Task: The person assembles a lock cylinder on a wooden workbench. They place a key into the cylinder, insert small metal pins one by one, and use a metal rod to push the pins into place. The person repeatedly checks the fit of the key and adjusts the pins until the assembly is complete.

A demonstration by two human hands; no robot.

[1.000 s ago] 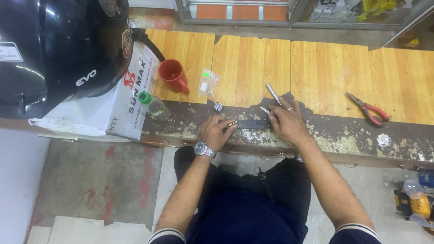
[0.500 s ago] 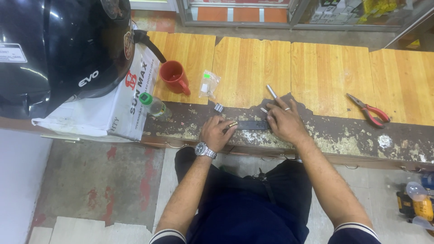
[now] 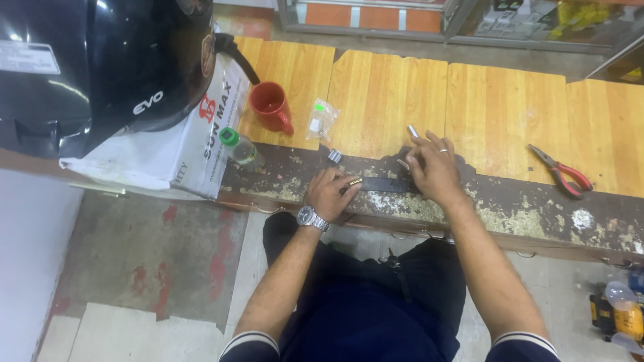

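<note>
Near the middle of the frame both hands rest on the worn, dark front strip of a wooden bench (image 3: 510, 114). The left hand (image 3: 330, 193), with a metal watch (image 3: 311, 217) on its wrist, is curled with its fingers closed on the left end of a flat dark strip (image 3: 384, 184) that lies along the bench edge; a small brass-coloured piece (image 3: 353, 182) shows at its fingertips. The right hand (image 3: 433, 169), a ring on one finger, presses down on the right end of the same strip with its fingers partly spread, and a thin silver rod (image 3: 412, 131) sticks up past its fingertips. Whether the right hand grips the rod or only lies against it cannot be told.

Just above and left of the left hand sits a small silver metal part (image 3: 334, 156). Further up, on the lighter wood, lies a small clear plastic bag (image 3: 321, 121), and beside it to the left stands a red mug (image 3: 270, 106). A small bottle with a green cap (image 3: 239, 147) lies near the mug, against a white cardboard box (image 3: 181, 157). A black helmet (image 3: 94, 60) fills the upper left of the frame, resting on that box. At the right side of the bench, well apart from the hands, lie red-handled pliers (image 3: 562, 171). A yellow power tool (image 3: 620, 315) sits on the floor at the lower right.
</note>
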